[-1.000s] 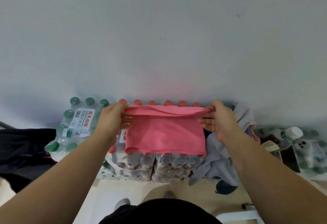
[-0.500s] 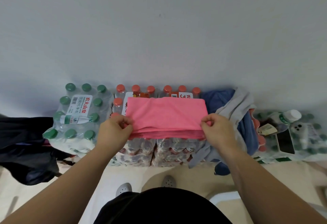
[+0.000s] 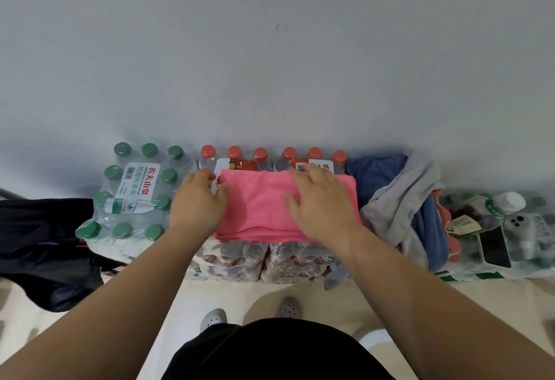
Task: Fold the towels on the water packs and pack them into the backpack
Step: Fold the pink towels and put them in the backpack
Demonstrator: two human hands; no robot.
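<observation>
No longer pinching, left hand (image 3: 196, 199) and right hand (image 3: 318, 202) lie flat on towel (image 3: 258, 208); uneven pushing could slide it off the packs' (image 3: 270, 256) front edge.

Before you the pale floor (image 3: 210, 295) carries a row of shrink-wrapped water packs against the wall: a green-capped pack (image 3: 132, 199) at left, red-capped packs (image 3: 270, 256) with the folded pink towel (image 3: 261, 208) flat on top, a grey towel (image 3: 399, 205) and blue towel (image 3: 372, 175) heaped just right of it, and a phone (image 3: 494, 246) on the rightmost pack (image 3: 534, 229)

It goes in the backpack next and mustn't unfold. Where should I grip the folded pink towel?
Probably the near edge of the pink towel, from your side, pinching all layers: it lies flat on the red-capped packs, loose layered edges facing you.
</observation>
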